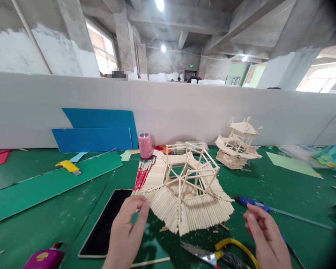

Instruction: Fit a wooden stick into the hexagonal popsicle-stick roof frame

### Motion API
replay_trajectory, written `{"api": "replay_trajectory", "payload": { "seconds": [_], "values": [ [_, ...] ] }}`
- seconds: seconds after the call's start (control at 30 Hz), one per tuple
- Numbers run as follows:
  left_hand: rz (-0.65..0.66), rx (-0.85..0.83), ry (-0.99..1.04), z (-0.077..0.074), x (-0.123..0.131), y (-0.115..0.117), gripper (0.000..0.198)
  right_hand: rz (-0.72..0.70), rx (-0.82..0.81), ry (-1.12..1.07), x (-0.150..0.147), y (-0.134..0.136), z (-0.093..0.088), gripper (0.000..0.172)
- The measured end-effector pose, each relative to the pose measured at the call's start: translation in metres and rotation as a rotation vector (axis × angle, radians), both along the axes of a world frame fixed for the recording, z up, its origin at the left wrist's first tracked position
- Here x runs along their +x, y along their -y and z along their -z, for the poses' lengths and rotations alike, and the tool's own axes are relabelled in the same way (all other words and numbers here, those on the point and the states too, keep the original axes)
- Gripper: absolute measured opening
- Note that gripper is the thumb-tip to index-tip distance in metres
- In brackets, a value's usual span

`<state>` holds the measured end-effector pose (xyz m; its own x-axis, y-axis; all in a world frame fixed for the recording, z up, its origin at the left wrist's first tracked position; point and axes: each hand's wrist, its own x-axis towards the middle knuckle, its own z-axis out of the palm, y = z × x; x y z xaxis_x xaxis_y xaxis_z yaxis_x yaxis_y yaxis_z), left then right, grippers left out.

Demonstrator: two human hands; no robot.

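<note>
A roof-like model of pale wooden sticks [196,209], with an open stick frame on top, stands on the green table before me. My left hand [130,226] is at its front left corner, thumb and index fingertips drawn together against the edge; whether they grip it is unclear. My right hand [264,237] hovers right of the model, thumb and fingers pinched, and anything between them is too small to see. Just beyond it lies a blue glue gun [253,203] with a glue stick behind it. Yellow-handled cutters [204,255] rest between my hands.
A phone [106,224] and a purple tape measure [44,258] lie left. Further back are a yellow utility knife [68,166], a pink flask [145,145], blue boards [93,139] and a second stick pavilion [238,145]. A white partition [170,112] borders the table.
</note>
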<state>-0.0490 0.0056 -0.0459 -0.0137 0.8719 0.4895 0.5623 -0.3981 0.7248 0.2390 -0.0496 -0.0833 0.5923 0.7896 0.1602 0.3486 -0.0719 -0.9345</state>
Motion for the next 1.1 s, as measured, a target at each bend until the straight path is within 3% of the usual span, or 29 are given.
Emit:
{"api": "replay_trajectory", "payload": {
  "seconds": [0.1,0.23,0.5,0.7,0.8,0.93,1.0,1.1],
  "values": [
    [-0.072,0.039,0.029,0.001,-0.002,-0.004,0.013,-0.07,-0.038,-0.111,-0.009,0.001,0.003,0.055],
    [-0.161,0.069,0.004,-0.003,-0.005,-0.009,0.02,-0.107,-0.021,-0.199,-0.02,-0.002,0.005,0.056],
    [-0.1,-0.199,0.351,-0.001,-0.001,-0.026,0.036,-0.08,0.024,-0.296,-0.037,-0.012,-0.012,0.059],
    [-0.043,-0.272,0.38,0.006,0.004,-0.038,0.042,-0.144,-0.001,-0.214,-0.038,-0.023,-0.013,0.054],
    [-0.067,-0.201,0.327,0.0,0.006,-0.032,0.037,-0.123,0.025,-0.181,-0.035,-0.026,-0.012,0.053],
    [-0.101,0.133,0.014,-0.013,0.018,-0.017,0.03,-0.061,0.138,0.045,-0.037,-0.03,-0.02,0.052],
    [-0.042,0.267,-0.116,-0.017,0.028,-0.011,0.025,-0.09,0.205,0.21,-0.04,-0.033,-0.028,0.047],
    [0.05,0.333,-0.194,-0.019,0.045,-0.01,0.023,-0.19,0.24,0.363,-0.046,-0.04,-0.037,0.042]
  ]
}}
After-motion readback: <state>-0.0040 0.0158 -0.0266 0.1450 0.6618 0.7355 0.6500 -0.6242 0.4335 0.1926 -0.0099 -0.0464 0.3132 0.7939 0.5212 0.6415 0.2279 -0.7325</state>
